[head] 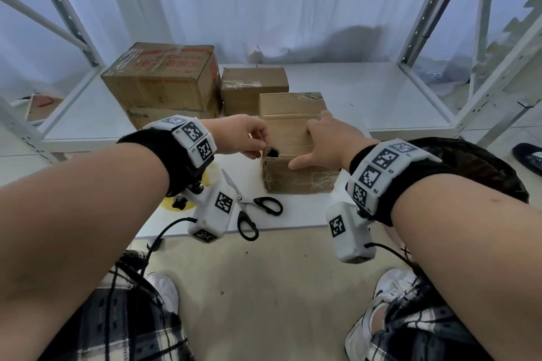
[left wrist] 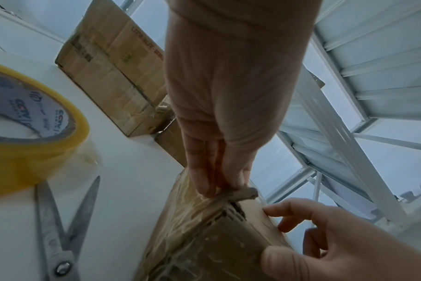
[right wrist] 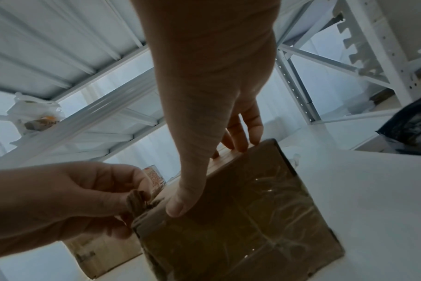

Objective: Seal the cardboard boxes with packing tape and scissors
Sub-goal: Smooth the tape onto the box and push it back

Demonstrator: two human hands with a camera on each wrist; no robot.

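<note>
Pinching: my left hand (head: 245,135) grips a torn cardboard scrap (left wrist: 243,194) at the box (head: 296,143) corner.
Bracing: my right hand (head: 328,143), fingers spread, presses the box top.

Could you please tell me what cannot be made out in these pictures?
- Tape roll: hidden by the left wrist unit in the head view; cut off by the left wrist view's edge.
- Scissors: handles cut off in the left wrist view.
- Nearest box: contents hidden; the torn corner shows only dark.
</note>
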